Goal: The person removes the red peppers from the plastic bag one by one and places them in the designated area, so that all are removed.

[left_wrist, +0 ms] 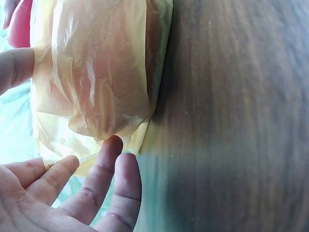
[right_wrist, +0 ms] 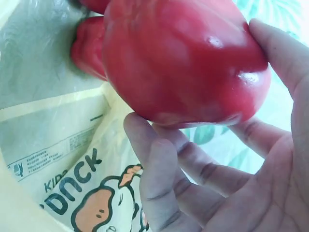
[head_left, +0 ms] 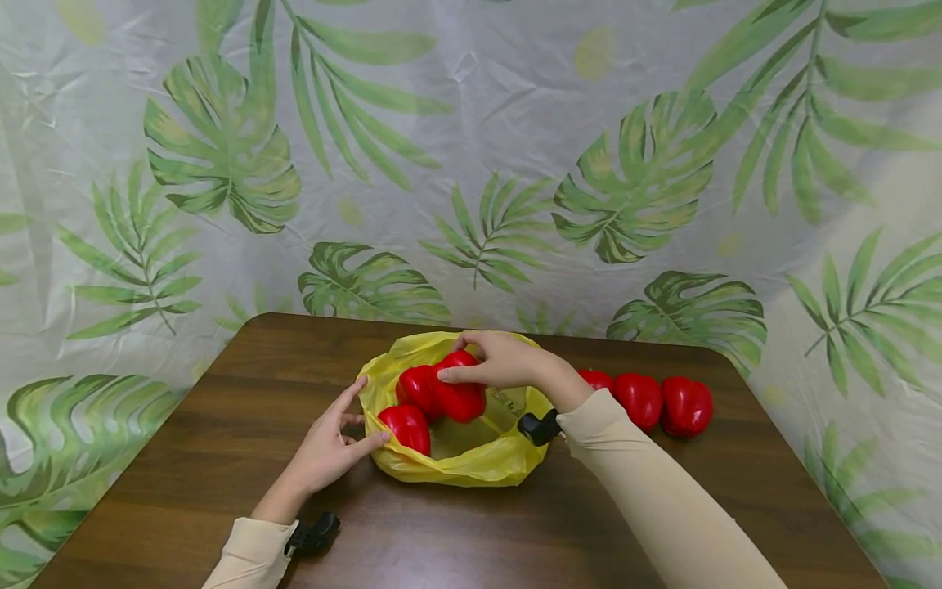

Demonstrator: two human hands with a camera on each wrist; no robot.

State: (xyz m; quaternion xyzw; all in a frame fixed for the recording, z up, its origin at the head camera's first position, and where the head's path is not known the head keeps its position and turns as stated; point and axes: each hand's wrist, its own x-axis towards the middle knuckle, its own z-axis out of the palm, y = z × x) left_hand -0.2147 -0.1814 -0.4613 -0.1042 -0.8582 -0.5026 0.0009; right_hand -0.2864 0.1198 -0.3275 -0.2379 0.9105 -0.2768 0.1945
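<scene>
A yellow plastic bag (head_left: 471, 470) stands on the table with its mouth spread wide. My left hand (head_left: 327, 446) holds its left rim; in the left wrist view the thumb (left_wrist: 14, 70) and index fingertips go behind the plastic, while the other fingers lie outside. My right hand (head_left: 508, 360) grips a red bell pepper (right_wrist: 188, 63) over the bag's mouth, thumb on one side and fingers on the other. Inside the bag are two more red bell peppers, one at the near left (head_left: 407, 427) and one behind it (head_left: 418, 388).
To the right of the bag, partly behind the right forearm, three red bell peppers (head_left: 687, 406) stand in a row on the brown wooden table (head_left: 243, 409). A leaf-patterned curtain (head_left: 471, 164) hangs behind the table. Printed lettering and a duck drawing (right_wrist: 96, 208) show on the bag.
</scene>
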